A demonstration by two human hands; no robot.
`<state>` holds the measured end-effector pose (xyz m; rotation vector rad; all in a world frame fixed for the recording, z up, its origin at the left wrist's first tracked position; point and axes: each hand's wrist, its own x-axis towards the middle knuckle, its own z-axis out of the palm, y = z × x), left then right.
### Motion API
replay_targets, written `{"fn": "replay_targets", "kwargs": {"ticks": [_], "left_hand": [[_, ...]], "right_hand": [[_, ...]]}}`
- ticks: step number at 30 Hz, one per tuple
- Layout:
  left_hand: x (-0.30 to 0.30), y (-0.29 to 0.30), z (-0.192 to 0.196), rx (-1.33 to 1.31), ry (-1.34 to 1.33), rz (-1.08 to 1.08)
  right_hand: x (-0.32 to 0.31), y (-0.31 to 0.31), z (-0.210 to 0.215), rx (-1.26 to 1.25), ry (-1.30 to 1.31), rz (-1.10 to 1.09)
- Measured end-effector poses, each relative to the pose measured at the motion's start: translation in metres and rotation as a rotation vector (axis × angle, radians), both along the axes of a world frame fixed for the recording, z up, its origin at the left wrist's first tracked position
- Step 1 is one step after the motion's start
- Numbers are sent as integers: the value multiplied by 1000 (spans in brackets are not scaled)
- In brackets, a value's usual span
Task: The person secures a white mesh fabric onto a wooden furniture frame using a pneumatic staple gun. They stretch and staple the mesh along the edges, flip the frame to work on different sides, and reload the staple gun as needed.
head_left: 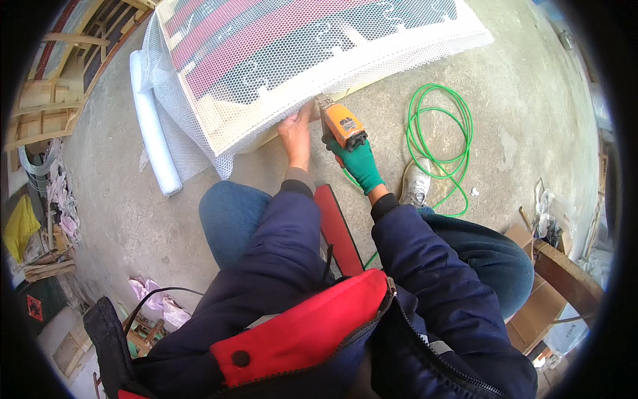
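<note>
My right hand (359, 166), in a green glove, is wrapped round an orange air staple gun (347, 125). The gun's nose meets the near edge of a wooden frame (266, 136). White plastic mesh (226, 130) is stretched over the frame, with red and dark green strips showing beneath it. Just left of the gun my bare left hand (296, 138) pinches the mesh at that same edge. Its fingertips are partly hidden under the rim.
A roll of white mesh (154, 126) lies left of the frame, joined to the covering. A green air hose (438, 149) is coiled on the concrete floor by my right shoe (417, 183). A red board (339, 229) lies between my legs. Wooden frames (50, 100) stand far left; cardboard (537, 312) lies right.
</note>
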<state>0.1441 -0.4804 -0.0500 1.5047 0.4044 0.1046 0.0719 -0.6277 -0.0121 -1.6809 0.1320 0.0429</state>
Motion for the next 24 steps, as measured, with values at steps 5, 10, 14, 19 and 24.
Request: {"fn": "replay_targets", "kwargs": {"ticks": [5,10,14,19,24], "left_hand": [[-4,43,61,167,532,-602],[8,84,153,372,508,-736],[19,89,178,796,135,-557],[23,84,165,1005,-88,-576],[28,82,160,1148,-199,-587]], "right_hand": [[-15,0,-1,160,335,18],[-24,18,3,194,220,56],[-19,32,6,138,188,35],[-19,32,3,109,237,27],[-21,32,-2,105,178,24]]}}
